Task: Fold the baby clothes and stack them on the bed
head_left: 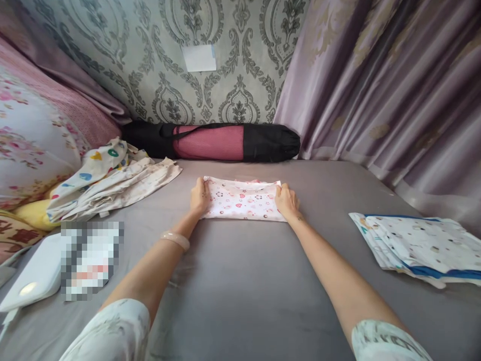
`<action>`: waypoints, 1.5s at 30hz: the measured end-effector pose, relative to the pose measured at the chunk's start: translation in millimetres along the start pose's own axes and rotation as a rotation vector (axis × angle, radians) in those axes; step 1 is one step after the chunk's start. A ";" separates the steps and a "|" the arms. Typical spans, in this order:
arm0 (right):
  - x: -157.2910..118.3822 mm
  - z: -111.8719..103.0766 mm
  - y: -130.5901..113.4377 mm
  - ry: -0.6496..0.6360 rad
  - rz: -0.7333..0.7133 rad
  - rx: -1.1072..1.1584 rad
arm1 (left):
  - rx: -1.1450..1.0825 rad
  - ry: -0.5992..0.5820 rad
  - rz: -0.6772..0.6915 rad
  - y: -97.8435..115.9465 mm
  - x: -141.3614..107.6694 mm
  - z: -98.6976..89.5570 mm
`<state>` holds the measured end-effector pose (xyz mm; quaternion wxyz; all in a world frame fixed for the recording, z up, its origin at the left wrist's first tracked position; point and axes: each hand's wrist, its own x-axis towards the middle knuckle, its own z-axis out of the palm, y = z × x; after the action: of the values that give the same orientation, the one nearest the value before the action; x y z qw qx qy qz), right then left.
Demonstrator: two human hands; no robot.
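Observation:
A white cloth with a pink and red print (242, 201), folded into a wide rectangle, lies on the grey sheet in front of me. My left hand (200, 196) grips its left end, fingers curled round the upper corner. At the opposite end, my right hand (287, 201) is closed on the right upper corner. Between both hands the cloth's far edge is drawn fairly straight, with a slightly loose fold along the top. Whether it is a garment or a plain cloth cannot be made out.
On the right lies a stack of folded printed cloths (424, 245). Crumpled printed clothes (116, 183) lie at the left near a floral pillow (33, 135). A black and pink rolled bag (210, 143) rests along the wall. A white device (35, 271) with a cable sits front left.

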<state>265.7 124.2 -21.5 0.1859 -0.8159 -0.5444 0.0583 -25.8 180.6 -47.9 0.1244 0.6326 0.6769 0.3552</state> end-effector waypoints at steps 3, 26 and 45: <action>2.3 1.8 1.0 -0.003 0.002 -0.009 | 0.052 0.000 -0.020 0.9 1.4 0.9; -32.2 11.6 -70.3 -0.091 -0.552 -0.021 | 0.406 -0.301 0.394 80.8 -46.9 16.4; -28.4 45.3 -47.3 -0.050 -0.562 -0.157 | 0.547 -0.208 0.261 46.3 -45.2 31.4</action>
<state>199.9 125.3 -49.0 0.1176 -0.6432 -0.7564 -0.0179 36.8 145.7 -53.5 -0.0285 0.7570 0.6441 0.1067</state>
